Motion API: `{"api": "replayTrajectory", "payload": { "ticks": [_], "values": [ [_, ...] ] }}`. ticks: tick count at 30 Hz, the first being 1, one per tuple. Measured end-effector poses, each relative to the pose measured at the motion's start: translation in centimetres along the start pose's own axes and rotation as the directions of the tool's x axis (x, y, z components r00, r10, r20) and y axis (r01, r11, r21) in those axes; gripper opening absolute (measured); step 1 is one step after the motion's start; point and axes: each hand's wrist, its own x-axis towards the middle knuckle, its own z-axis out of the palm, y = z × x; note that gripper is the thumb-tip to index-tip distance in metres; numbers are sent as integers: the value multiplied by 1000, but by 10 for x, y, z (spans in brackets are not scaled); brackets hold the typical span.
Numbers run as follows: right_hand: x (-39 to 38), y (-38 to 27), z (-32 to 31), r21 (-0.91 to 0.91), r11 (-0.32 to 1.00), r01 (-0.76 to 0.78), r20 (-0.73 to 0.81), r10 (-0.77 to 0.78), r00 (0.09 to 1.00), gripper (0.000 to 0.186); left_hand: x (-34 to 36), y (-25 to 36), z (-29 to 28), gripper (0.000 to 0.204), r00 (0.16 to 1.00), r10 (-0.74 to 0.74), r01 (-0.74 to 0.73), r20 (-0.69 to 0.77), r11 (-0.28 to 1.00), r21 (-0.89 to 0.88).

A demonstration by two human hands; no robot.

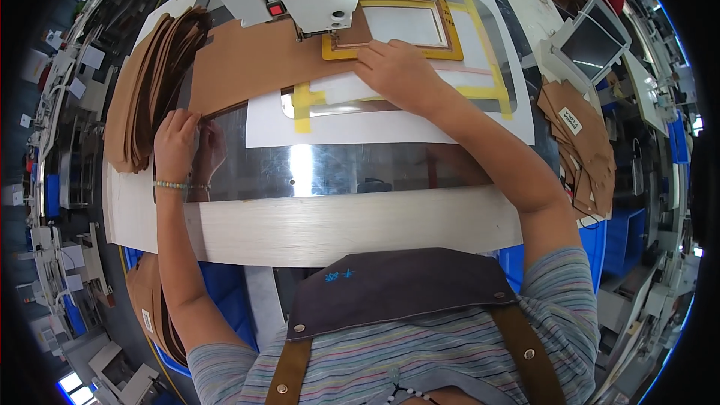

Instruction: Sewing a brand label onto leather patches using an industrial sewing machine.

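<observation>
A flat brown fabric piece (262, 60) stretches under the head of a white sewing machine (315, 0). Its near-left corner is pinched in my left hand (176, 139), which wears a beaded bracelet. A yellow rectangular frame (450, 37) lies over the fabric's right end, below the machine head. The closed fingers of my right hand (396, 75) are on the frame's near edge, where the fabric's edge runs under them; my fingertips are partly hidden. Beneath lies a white sheet (337, 133) with yellow tape strips (301, 109) around a cut-out.
A thick stack of brown fabric pieces (146, 97) stands left of my left hand. More brown pieces (581, 142) lie on the right, near a small tilted screen (596, 37). The shiny metal plate (337, 172) meets a pale table edge (360, 229). Blue bins (626, 240) stand below.
</observation>
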Motion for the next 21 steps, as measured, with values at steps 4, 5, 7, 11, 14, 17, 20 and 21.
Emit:
{"api": "replayTrajectory", "payload": {
  "ticks": [4,5,7,11,14,17,20,21],
  "values": [
    [-36,25,-28,-96,995,-31,47,36,998,5,48,16,29,27,996,72,-73,-46,997,-27],
    [-46,31,-34,-106,993,-51,62,57,996,5,59,22,37,27,993,100,-103,-60,994,-48],
    [-69,46,-47,-126,990,-57,90,68,994,5,81,37,51,27,988,130,-136,-79,988,-72],
    [-110,71,-66,-167,982,-93,140,117,983,5,118,70,71,25,966,239,-249,-102,963,-101],
    [-139,90,-68,-233,963,-135,155,173,973,6,133,91,75,26,947,301,-314,-111,942,-119],
    [-157,95,-68,-276,940,-202,114,240,964,7,139,104,73,29,941,329,-337,-77,928,-158],
    [-158,77,-74,-73,896,-437,182,443,878,24,127,108,64,32,967,253,-249,0,952,-178],
    [-159,70,-77,-90,891,-446,191,455,870,24,124,112,63,35,982,183,-175,38,971,-161]
  ]
}}
